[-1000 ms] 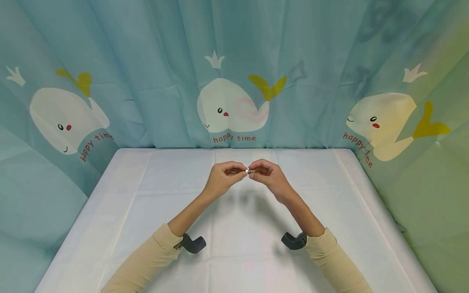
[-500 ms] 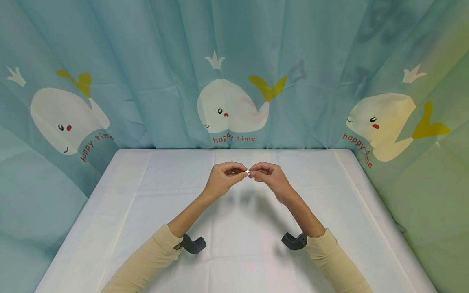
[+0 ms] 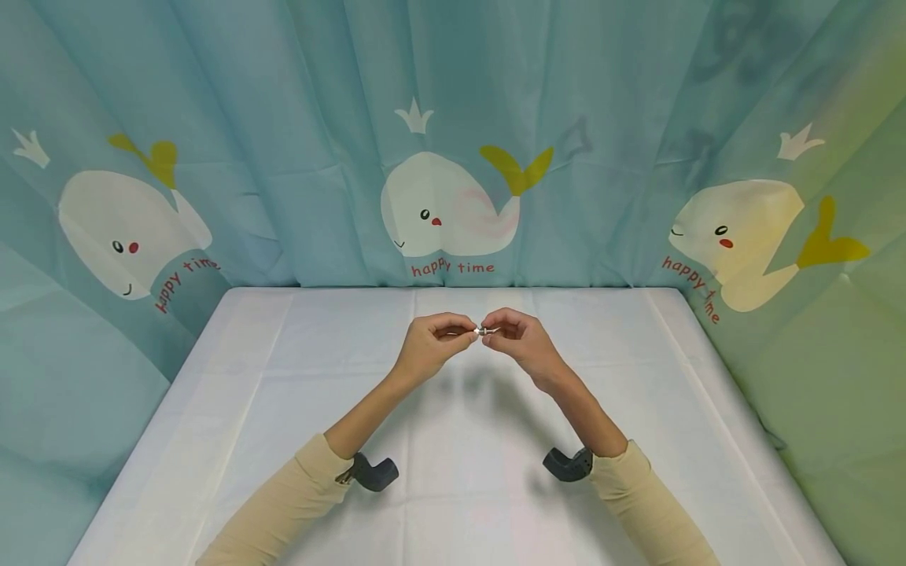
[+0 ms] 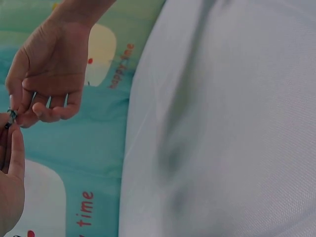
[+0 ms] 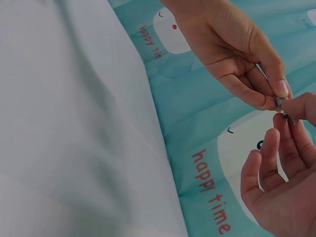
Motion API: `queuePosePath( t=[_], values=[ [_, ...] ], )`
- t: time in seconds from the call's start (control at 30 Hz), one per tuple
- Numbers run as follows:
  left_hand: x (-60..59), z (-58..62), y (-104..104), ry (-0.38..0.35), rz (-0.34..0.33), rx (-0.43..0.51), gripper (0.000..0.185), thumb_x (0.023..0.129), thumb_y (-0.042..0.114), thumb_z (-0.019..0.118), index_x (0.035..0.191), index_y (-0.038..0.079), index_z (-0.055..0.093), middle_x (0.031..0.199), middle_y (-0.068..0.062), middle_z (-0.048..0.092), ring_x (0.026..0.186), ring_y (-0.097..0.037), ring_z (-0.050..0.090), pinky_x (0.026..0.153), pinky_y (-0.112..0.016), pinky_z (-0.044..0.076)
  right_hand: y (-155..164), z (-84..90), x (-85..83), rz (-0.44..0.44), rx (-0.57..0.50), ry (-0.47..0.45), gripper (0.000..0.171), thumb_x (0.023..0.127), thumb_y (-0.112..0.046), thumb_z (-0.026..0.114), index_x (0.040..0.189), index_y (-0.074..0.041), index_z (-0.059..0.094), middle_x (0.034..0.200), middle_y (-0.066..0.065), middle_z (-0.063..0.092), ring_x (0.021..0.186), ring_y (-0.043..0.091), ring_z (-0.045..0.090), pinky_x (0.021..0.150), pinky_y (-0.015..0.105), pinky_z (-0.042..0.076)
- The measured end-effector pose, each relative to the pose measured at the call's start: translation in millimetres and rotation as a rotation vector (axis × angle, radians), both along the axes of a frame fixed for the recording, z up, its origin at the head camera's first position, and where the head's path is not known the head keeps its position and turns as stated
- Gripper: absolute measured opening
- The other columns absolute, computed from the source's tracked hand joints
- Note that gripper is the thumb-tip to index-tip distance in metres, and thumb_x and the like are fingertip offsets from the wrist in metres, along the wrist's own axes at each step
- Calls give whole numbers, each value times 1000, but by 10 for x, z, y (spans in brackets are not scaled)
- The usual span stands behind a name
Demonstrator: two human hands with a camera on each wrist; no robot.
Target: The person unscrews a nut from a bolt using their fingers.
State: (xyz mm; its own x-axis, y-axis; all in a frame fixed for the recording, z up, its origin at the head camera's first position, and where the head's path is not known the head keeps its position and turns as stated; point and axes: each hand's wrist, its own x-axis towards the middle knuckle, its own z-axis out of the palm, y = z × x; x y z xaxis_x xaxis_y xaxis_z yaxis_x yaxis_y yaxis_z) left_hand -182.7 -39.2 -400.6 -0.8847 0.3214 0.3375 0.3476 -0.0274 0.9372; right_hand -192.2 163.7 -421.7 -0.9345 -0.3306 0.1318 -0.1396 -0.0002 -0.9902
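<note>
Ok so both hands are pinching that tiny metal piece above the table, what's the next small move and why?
Probably a slight twist of the right hand while the left hand holds steady. Both pinch the small metal piece between fingertips, in the air over the white table, so only fine finger turns seem safe. What the piece is cannot be told.

Quick count: two hands, left hand [image 3: 430, 346] and right hand [image 3: 522, 342], meeting over the middle of one white worktop [image 3: 248, 393]. Between their fingertips there's one tiny metal piece [image 3: 482, 331], too small to say if it's really one part or two. Two beige sleeves [image 3: 283, 503], one per arm, and two dark wrist mounts [image 3: 375, 472], one at each cuff. One teal curtain [image 3: 297, 94] behind everything, printed with three white whales [image 3: 446, 204], each with one crown above it and one "happy time" line below.
</note>
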Motion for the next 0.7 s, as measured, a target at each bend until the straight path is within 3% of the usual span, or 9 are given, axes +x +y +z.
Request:
queuePosePath(
  t=[0.37,0.7],
  values=[
    [-9,-1,6,14,-4,15,11,88,-8,70,98,-13,71,95,-19,71,84,-19,69,79,-31,59,-8,5,-8,-25,9,-41,21,93,-8,66,113,0,62,101,9,64,84,16,59,82,34,53],
    [-8,23,14,10,-5,18,10,88,-9,70,98,-13,71,94,-20,71,83,-16,69,79,-31,59,-1,22,6,-32,-5,-46,16,93,-8,65,106,1,66,93,4,68,87,17,60,84,31,53]
  ],
)
